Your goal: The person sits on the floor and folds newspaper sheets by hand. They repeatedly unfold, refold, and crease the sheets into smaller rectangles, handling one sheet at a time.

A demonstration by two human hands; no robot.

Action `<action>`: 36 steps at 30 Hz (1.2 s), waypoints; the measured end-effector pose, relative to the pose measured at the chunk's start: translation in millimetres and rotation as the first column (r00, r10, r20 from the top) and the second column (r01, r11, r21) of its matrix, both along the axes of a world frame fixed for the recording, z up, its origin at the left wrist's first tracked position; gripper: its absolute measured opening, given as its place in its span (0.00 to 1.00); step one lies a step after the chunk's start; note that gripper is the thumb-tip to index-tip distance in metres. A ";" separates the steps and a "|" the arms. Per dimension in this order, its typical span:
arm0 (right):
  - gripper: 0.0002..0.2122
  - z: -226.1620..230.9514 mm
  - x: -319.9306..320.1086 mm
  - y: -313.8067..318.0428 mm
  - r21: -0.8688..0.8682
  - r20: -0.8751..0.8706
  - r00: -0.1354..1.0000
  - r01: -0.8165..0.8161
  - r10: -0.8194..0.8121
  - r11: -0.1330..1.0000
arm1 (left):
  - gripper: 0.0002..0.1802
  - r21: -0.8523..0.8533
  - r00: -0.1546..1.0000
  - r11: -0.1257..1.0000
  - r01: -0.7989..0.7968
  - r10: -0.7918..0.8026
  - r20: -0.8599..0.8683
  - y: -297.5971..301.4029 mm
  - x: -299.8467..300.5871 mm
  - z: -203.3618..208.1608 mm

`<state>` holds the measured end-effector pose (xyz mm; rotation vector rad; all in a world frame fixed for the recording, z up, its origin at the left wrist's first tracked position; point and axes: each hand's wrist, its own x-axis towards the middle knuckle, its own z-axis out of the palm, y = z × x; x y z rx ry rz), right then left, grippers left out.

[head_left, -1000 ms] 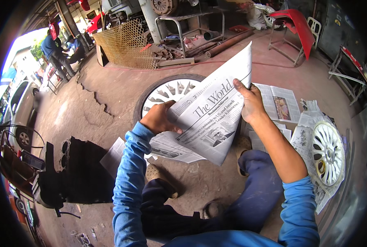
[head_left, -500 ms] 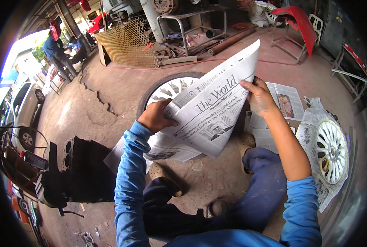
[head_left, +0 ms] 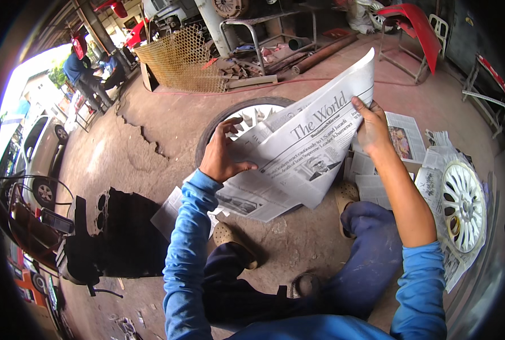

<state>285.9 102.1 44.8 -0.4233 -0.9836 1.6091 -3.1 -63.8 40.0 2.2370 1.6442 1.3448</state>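
Note:
My right hand (head_left: 372,128) pinches the upper right edge of a folded newspaper sheet (head_left: 315,141), thumb in front and fingers behind. The sheet is held up at a slant above the floor. By its left corner, my left hand (head_left: 223,154) has its fingers spread and its thumb pointing at the paper, without a grip on it. Behind and below the sheet lies a wheel with a dark tyre (head_left: 207,136) and white spokes, partly hidden. More newspaper (head_left: 252,205) hangs or lies under the held sheet.
To the right, a white multi-spoke wheel (head_left: 462,207) sits on newspaper with a tape roll (head_left: 454,228) on it. Loose newspaper pages (head_left: 402,139) lie nearby. A black engine part (head_left: 125,232) stands at left. Red car panels (head_left: 419,34) rest on stands behind. Two people (head_left: 85,79) are far left.
My left hand has let go of the newspaper's left corner and its fingers have spread. The view has shifted slightly, and the right hand still holds the sheet.

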 end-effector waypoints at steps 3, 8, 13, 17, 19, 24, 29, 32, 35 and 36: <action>0.09 -2.2 1.4 3.5 -0.008 -0.083 0.996 0.022 -0.023 1.000 | 0.34 0.081 0.985 0.996 0.023 -0.008 -0.175 4.2 -0.2 -2.9; 0.10 -5.1 0.0 4.3 0.029 -0.139 0.989 -0.036 0.040 0.999 | 0.27 -0.023 0.986 0.998 -0.065 0.061 -0.152 5.7 5.0 -8.8; 0.11 -5.3 -2.4 1.8 0.021 -0.168 0.985 -0.043 0.046 0.999 | 0.20 0.029 0.941 0.976 -0.217 0.217 -0.261 9.2 12.8 -20.4; 0.12 -1.0 2.2 0.7 0.058 -0.089 0.995 -0.040 0.046 0.997 | 0.12 0.052 0.944 0.981 -0.189 0.196 -0.264 13.7 7.4 -19.4; 0.13 3.7 5.4 0.2 0.097 -0.017 1.000 -0.011 0.013 0.995 | 0.11 -0.025 0.955 0.996 -0.082 0.071 -0.288 12.1 0.3 -13.9; 0.17 15.5 9.6 -6.3 0.162 0.084 0.996 -0.029 0.015 0.986 | 0.10 -0.156 0.955 0.988 0.004 -0.050 -0.293 2.8 -3.1 -6.0; 0.17 31.5 18.9 -2.5 0.204 0.074 0.996 -0.060 0.046 0.977 | 0.09 -0.204 0.945 0.979 0.006 -0.072 -0.320 -6.9 2.7 7.8; 0.17 38.8 25.6 4.2 0.294 0.218 0.976 -0.045 -0.021 0.955 | 0.08 -0.196 0.943 0.980 0.007 -0.071 -0.324 -13.1 3.8 19.4; 0.14 41.0 35.0 10.1 0.096 0.209 0.971 -0.140 0.117 0.985 | 0.08 -0.199 0.946 0.978 -0.058 -0.009 -0.324 -18.0 -1.9 30.5; 0.15 40.8 38.5 12.7 0.057 0.378 0.923 -0.103 0.074 0.993 | 0.08 -0.203 0.937 0.974 -0.104 0.028 -0.349 -19.9 -4.8 33.2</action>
